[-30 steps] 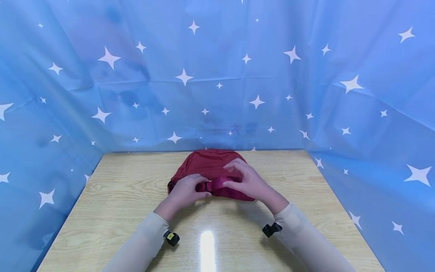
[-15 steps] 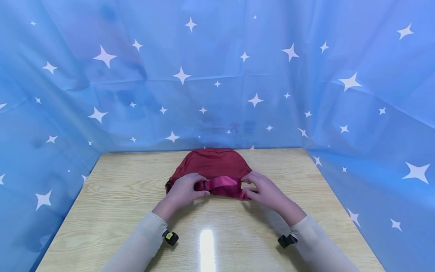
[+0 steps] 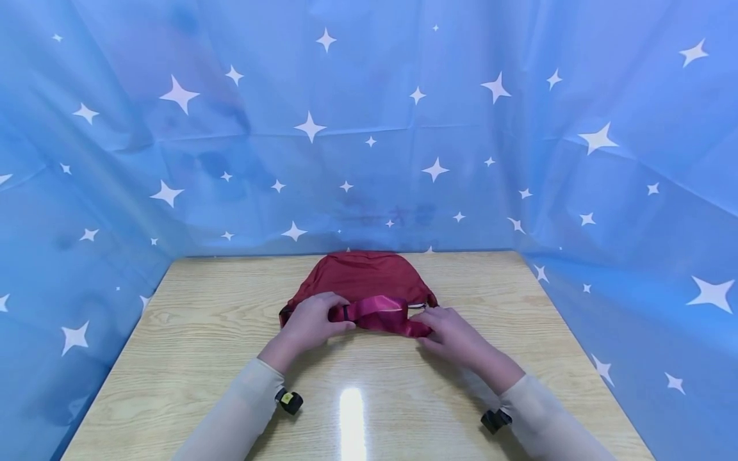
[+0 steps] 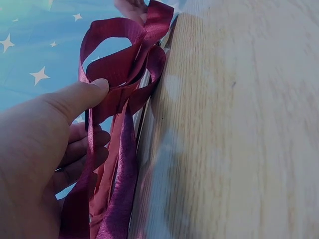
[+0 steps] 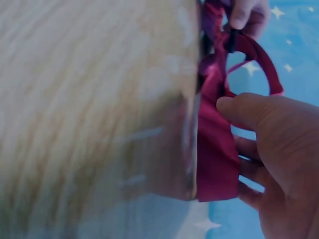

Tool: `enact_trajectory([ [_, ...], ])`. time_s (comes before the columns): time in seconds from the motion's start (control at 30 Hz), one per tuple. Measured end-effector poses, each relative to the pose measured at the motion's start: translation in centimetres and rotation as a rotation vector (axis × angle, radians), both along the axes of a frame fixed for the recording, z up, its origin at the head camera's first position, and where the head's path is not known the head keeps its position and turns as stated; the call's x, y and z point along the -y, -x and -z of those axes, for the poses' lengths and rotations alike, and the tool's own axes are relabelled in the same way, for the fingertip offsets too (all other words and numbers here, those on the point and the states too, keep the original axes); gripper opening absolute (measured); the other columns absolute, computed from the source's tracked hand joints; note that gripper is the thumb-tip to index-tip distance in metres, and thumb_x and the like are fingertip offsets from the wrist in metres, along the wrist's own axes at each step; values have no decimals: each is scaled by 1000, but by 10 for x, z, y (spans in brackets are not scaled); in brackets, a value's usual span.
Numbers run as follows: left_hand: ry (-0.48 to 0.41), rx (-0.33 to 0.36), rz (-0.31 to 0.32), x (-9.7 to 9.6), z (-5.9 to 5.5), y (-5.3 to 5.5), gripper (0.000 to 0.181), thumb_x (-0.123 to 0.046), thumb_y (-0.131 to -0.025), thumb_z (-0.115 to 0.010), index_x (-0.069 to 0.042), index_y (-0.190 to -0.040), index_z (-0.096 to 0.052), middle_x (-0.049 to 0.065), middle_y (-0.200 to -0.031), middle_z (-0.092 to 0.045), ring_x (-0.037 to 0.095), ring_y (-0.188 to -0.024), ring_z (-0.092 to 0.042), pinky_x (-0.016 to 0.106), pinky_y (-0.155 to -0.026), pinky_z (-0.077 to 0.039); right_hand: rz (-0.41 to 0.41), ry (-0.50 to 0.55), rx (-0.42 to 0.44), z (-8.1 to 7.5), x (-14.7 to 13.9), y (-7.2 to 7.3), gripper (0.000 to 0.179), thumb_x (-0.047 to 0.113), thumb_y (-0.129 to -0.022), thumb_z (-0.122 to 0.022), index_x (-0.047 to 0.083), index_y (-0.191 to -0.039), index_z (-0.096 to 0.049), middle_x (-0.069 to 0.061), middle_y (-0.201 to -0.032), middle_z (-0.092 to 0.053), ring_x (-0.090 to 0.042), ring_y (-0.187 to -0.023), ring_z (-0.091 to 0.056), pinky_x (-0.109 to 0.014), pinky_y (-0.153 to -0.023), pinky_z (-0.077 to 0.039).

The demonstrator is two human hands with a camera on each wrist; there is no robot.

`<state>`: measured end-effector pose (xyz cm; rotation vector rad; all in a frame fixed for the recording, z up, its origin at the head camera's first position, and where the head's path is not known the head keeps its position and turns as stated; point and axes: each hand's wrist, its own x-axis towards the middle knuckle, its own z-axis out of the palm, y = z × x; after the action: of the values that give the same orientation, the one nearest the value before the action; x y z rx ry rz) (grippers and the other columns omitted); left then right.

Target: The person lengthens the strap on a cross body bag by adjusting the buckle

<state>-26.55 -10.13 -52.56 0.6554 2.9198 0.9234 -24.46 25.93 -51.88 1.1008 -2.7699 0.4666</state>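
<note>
A dark red fabric bag [image 3: 363, 275] lies at the far side of the table, its crimson webbing strap [image 3: 377, 314] looped along the near edge. My left hand [image 3: 311, 325] pinches the strap between thumb and fingers, close to a small black slider [image 3: 346, 312]. In the left wrist view, the thumb presses on the layered strap [image 4: 107, 99] and loops stand up beyond it. At the bag's right end, my right hand [image 3: 461, 338] pinches another stretch of the strap; in the right wrist view a flat strap end [image 5: 217, 169] hangs below the thumb. A zipper [image 3: 416, 306] shows beside that hand.
The bag rests on a light wood-grain table [image 3: 230, 294]. A blue curtain [image 3: 369, 160] with white stars stands behind and at both sides. Black wrist cameras [image 3: 289, 401] sit at both sleeves.
My right hand has moved right and down from above the strap, first open-fingered, and now pinches the strap near the bag's right end. My left hand keeps its hold, nearly still.
</note>
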Motion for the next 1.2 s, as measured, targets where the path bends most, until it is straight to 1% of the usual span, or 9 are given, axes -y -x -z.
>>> enact_trajectory([
  [0.1,1,0,0,0,1,0,52,-50,-96,-87,-19,-136,-76,-2,-132,-73,21,-124,-67,46,-108,-54,3,-37,-14,4,1,0,42,17,-94,-89,11,-133,-75,-6,-122,-76,-27,-108,-68,-56,-99,-54],
  [0.23,-1,-8,1,0,1,0,51,-48,-96,-88,-19,-135,-76,-2,-132,-73,21,-124,-68,46,-108,-54,14,-46,-18,7,2,1,42,19,-93,-90,10,-132,-75,-6,-122,-76,-28,-111,-67,-57,-104,-51],
  [0.37,-4,-4,3,0,1,-1,51,-48,-95,-88,-19,-135,-77,-2,-132,-73,21,-125,-68,46,-109,-54,26,-28,-20,9,4,4,42,22,-91,-94,10,-126,-75,-5,-119,-75,-29,-111,-68,-56,-107,-48],
  [0.53,-13,-5,5,0,1,-1,49,-49,-95,-89,-20,-133,-77,-4,-127,-74,18,-118,-68,45,-105,-55,45,16,-32,9,5,8,41,25,-87,-97,12,-120,-75,-3,-116,-75,-29,-110,-68,-55,-105,-49],
  [0.73,-10,-21,18,2,0,0,47,-48,-93,-90,-21,-130,-79,-6,-123,-74,16,-115,-68,43,-104,-56,63,81,-6,4,-3,12,39,20,-85,-98,14,-118,-77,0,-109,-72,-24,-106,-64,-54,-102,-50],
  [0.8,-9,-28,21,3,-1,0,47,-48,-93,-91,-21,-129,-79,-7,-123,-74,16,-115,-68,42,-104,-56,55,104,-17,4,-8,14,38,17,-83,-98,13,-115,-77,2,-105,-70,-22,-103,-63,-54,-100,-51],
  [0.93,-6,-43,18,6,0,2,46,-48,-91,-92,-22,-128,-80,-8,-122,-75,15,-114,-69,42,-103,-56,59,119,-38,2,-18,16,38,11,-82,-98,11,-114,-78,2,-105,-70,-21,-101,-63,-54,-97,-53],
  [1.1,-18,-53,18,8,0,2,46,-47,-91,-93,-21,-126,-80,-8,-121,-75,15,-113,-69,43,-102,-57,62,55,-96,-5,-29,17,35,9,-80,-99,10,-109,-80,2,-95,-65,-19,-90,-57,-51,-90,-52],
  [1.2,-19,-49,20,9,-1,2,46,-46,-91,-93,-20,-127,-80,-6,-122,-76,17,-115,-70,44,-103,-57,64,-5,-130,-9,-31,18,35,13,-78,-102,10,-105,-80,0,-93,-65,-22,-89,-58,-57,-97,-52],
])
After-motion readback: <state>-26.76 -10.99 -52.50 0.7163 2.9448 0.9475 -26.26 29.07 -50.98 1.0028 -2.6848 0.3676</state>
